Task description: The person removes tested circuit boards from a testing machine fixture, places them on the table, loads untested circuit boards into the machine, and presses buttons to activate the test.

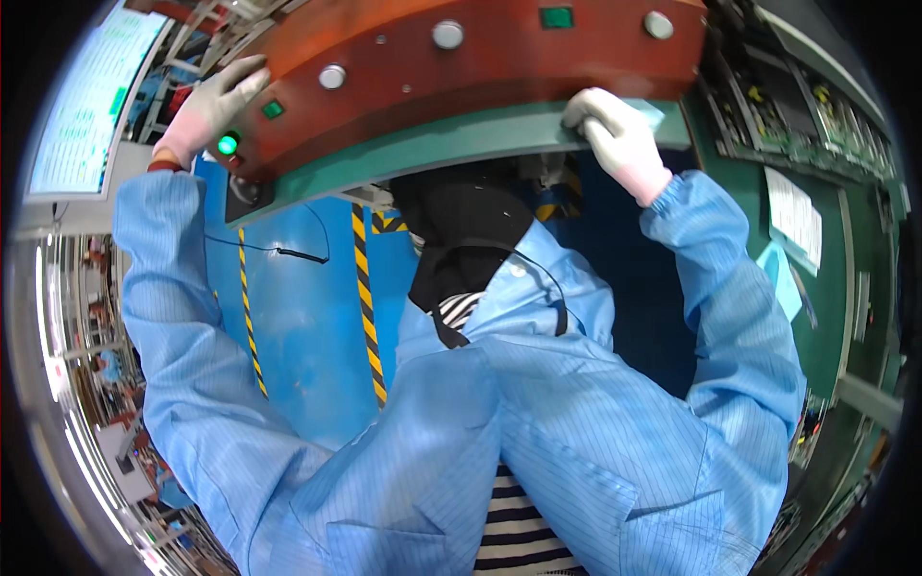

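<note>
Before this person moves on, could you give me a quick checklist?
1. Left hand gloved: ok.
2. Right hand gloved: ok.
3. Both hands off the round silver buttons on the red panel: ok.
4. Round green light lit: ok.
5. Black cable tucked away: not ok, it shows loose against the blue floor.
6. Right fingertips' grip: cannot tell, they curl out of sight.

The person wears a blue pin-striped smock (423, 422); gathered cuffs (674, 196); white gloves (619, 136); a black-and-white striped shirt (511, 530).
</note>
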Available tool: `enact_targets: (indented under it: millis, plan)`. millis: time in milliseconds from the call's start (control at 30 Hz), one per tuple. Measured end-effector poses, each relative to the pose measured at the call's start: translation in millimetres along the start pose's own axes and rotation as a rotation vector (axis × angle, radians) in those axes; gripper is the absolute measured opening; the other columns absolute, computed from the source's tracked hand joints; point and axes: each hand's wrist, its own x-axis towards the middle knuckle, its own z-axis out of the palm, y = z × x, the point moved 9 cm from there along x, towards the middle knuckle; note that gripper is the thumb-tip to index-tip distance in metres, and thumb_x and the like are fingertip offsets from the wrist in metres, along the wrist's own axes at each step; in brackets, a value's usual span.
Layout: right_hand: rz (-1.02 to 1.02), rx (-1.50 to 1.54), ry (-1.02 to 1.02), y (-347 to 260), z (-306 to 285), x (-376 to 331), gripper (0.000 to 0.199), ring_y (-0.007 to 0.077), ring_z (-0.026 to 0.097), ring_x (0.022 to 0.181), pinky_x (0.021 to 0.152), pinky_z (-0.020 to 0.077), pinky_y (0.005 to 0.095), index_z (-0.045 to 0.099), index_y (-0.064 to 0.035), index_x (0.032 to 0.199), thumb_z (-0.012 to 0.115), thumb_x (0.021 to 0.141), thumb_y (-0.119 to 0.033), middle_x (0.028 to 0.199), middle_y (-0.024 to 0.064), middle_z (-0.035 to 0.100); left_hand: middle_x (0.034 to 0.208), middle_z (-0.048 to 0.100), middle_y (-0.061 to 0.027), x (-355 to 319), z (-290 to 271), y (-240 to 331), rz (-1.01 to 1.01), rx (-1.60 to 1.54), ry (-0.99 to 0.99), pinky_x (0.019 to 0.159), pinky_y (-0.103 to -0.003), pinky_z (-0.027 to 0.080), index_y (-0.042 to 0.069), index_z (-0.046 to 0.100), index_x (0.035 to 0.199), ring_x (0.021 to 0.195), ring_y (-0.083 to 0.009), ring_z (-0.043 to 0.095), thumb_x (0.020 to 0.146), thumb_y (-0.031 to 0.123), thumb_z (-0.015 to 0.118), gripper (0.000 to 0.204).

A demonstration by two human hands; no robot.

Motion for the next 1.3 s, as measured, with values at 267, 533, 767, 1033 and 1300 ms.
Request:
enact_targets:
  millis: [267, 533, 767, 1033, 1300]
  plan:
    - [0.088, 0.097, -0.041, 5, 6, 4, 0.03, 0.0208, 0.061, 0.085, 0.082, 0.052, 0.0277, 0.066, -0.0027, 0.098, 0.043, 0.084, 0.01, 0.101, 0.0078, 0.069, 0.135, 0.07, -0.0122, 32, -19, 13, -0.009, -0.009, -0.118, 0.106, -0.035, 0.05, 0.008, 0.062, 0.143, 0.124, -0.0313, 0.066, 0.105, 0.059, 0.051, 0.064]
    - [0.194, 0.136, -0.04, -3, 6, 5, 0.028, 0.0202, 0.06, 0.084, 0.079, 0.0509, 0.027, 0.065, -0.0018, 0.095, 0.043, 0.083, 0.011, 0.102, 0.0088, 0.069, 0.127, 0.074, -0.0073, -1, -16, 42, -0.075, 0.302, 0.108, 0.096, -0.035, 0.056, 0.014, 0.07, 0.134, 0.106, -0.0303, 0.073, 0.106, 0.055, 0.051, 0.053]
    - [0.256, 0.139, -0.083, -15, 17, 9, 0.028, 0.0215, 0.063, 0.085, 0.081, 0.0534, 0.0294, 0.067, -0.0024, 0.093, 0.045, 0.083, 0.011, 0.101, 0.0091, 0.071, 0.119, 0.077, -0.008, -16, -16, 49, -0.097, 0.243, 0.026, 0.089, -0.035, 0.056, 0.017, 0.065, 0.141, 0.102, -0.0292, 0.075, 0.102, 0.061, 0.052, 0.06]
    - [0.059, 0.218, -0.225, -90, 32, 53, 0.032, 0.0212, 0.06, 0.084, 0.08, 0.0525, 0.0288, 0.066, -0.001, 0.094, 0.041, 0.08, 0.014, 0.105, 0.0115, 0.07, 0.115, 0.079, -0.0073, -15, -25, 13, 0.113, 0.071, 0.266, 0.087, -0.033, 0.056, 0.013, 0.071, 0.132, 0.096, -0.0269, 0.075, 0.105, 0.049, 0.055, 0.048]
    - [-0.275, 0.16, -0.217, -211, 40, 173, 0.029, 0.027, 0.065, 0.085, 0.08, 0.0532, 0.032, 0.07, -0.0025, 0.102, 0.048, 0.086, 0.007, 0.105, 0.0118, 0.071, 0.124, 0.074, -0.0104, -12, -17, -15, 0.185, -0.383, 0.255, 0.095, -0.034, 0.054, 0.005, 0.072, 0.127, 0.106, -0.0265, 0.071, 0.103, 0.035, 0.062, 0.04]
